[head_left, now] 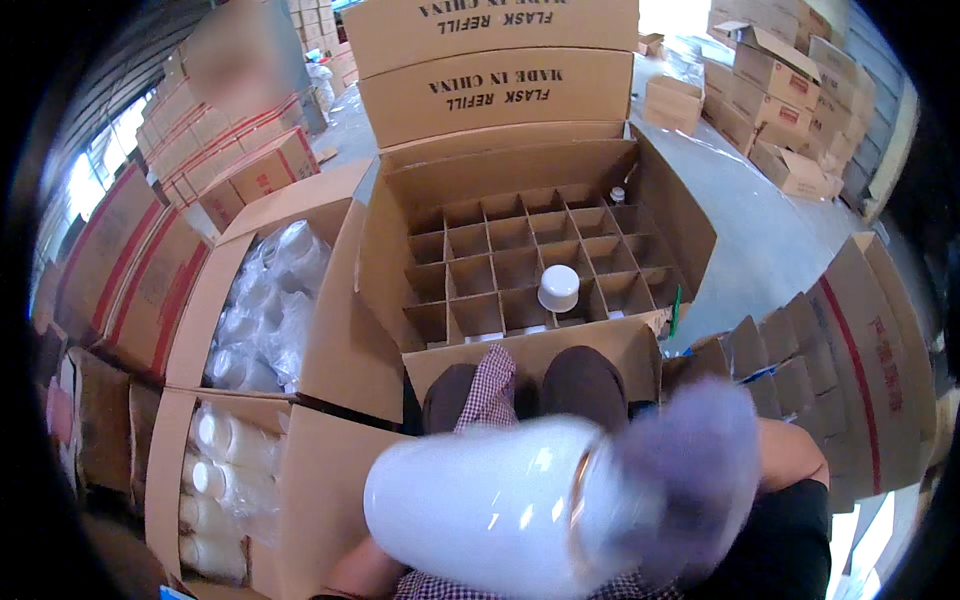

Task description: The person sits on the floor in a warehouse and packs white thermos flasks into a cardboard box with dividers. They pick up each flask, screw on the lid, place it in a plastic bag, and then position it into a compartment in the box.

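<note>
A large glossy white flask (480, 505) with a thin gold band lies nearly sideways across my lap, its right end slightly raised. My right hand (690, 480), in a purple-grey glove and blurred by motion, is closed round the band end and covers it. Only a bit of my left forearm (360, 572) shows at the flask's lower left; my left hand is hidden behind the flask. Ahead stands an open carton (540, 150) with cardboard dividers. A white cup-shaped lid (558, 288) rests on the dividers near its front.
On the left are an open carton of plastic-wrapped white pieces (265, 310) and another of white bottles (225, 480). A carton with loose dividers (850, 370) stands at the right. In the divided carton's far right corner is a small white-topped piece (617, 195). Stacked boxes (775, 90) stand behind.
</note>
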{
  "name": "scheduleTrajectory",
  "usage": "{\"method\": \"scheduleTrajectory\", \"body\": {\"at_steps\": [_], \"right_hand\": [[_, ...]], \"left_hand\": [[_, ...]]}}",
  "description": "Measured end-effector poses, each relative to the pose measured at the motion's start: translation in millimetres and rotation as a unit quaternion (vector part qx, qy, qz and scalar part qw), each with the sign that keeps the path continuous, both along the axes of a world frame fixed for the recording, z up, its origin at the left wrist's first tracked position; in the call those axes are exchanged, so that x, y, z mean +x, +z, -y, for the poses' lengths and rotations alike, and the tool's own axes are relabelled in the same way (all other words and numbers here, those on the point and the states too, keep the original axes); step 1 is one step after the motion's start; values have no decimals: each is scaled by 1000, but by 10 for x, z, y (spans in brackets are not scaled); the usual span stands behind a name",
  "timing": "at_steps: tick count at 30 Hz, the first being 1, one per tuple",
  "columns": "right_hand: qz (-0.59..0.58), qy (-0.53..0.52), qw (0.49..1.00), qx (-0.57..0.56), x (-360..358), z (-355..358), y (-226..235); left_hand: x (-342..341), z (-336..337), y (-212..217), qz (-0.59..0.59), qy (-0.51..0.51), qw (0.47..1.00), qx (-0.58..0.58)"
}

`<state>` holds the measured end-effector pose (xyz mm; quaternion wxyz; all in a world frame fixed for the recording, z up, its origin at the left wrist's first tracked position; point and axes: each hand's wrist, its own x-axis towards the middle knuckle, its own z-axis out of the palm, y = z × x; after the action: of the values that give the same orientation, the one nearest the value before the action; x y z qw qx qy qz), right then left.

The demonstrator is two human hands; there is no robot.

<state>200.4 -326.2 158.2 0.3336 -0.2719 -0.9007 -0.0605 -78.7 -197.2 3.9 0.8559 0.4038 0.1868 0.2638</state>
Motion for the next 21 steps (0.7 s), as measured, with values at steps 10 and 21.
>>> {"method": "scheduleTrajectory", "body": {"at_steps": [10,21], "right_hand": [[-533,-479,692,-86,291,166,-1718],[-420,-394,816,-54,800,342,-2211]], "left_hand": [[1136,-2113,-966,-506,112,542,661],[3284,-2788,-327,-309,92,557,766]]}}
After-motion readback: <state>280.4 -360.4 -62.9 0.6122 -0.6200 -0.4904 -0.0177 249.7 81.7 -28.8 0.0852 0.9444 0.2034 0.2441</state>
